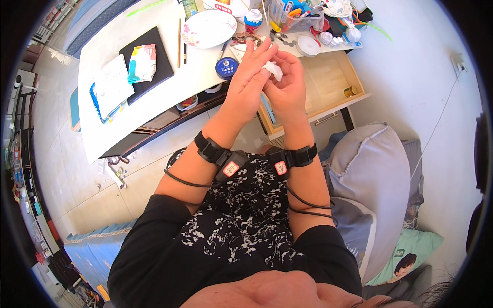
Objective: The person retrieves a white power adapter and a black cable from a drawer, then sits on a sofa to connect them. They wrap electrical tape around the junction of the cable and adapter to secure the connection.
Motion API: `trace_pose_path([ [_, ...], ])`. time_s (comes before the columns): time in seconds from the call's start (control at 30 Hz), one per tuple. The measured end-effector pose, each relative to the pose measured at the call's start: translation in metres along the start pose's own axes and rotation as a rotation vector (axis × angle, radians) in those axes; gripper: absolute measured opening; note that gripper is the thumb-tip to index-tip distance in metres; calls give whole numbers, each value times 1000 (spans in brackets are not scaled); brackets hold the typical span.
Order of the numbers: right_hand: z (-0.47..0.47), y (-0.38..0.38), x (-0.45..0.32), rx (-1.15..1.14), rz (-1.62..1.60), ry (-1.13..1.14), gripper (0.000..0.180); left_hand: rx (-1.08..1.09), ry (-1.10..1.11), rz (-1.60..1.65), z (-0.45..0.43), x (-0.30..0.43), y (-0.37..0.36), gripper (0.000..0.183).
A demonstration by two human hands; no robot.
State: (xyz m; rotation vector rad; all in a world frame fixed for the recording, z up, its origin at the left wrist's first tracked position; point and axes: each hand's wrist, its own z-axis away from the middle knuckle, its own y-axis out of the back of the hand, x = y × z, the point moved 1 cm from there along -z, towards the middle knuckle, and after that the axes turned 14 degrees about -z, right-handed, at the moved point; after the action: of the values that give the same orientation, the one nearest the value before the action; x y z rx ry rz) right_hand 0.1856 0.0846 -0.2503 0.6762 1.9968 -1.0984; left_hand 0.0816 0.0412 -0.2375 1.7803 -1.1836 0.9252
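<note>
A small crumpled white tissue point(274, 71) is pinched between my two hands, above the front edge of the white table point(154, 104). My left hand point(250, 79) has its thumb against the tissue, with its fingers stretched out toward the right hand. My right hand point(288, 79) curls its fingers around the tissue's other side. Just left of my hands, a round blue tin point(227, 68) lies near the table edge. Below and right of them, a wooden drawer point(327, 77) is pulled out. My fingers partly hide the tissue.
A floral white plate point(210, 29) lies behind the tin. Left are a black folder point(161, 73), a colourful packet point(142, 63) and a notebook point(113, 84). A clear plastic bin point(296, 19) of supplies and a white spool point(308, 46) stand right. Grey cushions point(373, 161) sit beside me.
</note>
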Motion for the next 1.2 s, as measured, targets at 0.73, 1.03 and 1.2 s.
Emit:
trace_pose_path([
  [0.73,8,-3,0,21,-436,-334,72,300,399,497,-10,-17,3,41],
  [1.03,5,3,-9,63,-832,-176,71,246,486,730,-1,-18,-8,31],
  [1.2,9,-2,2,-47,-544,-182,60,321,296,902,-3,-17,-12,34],
])
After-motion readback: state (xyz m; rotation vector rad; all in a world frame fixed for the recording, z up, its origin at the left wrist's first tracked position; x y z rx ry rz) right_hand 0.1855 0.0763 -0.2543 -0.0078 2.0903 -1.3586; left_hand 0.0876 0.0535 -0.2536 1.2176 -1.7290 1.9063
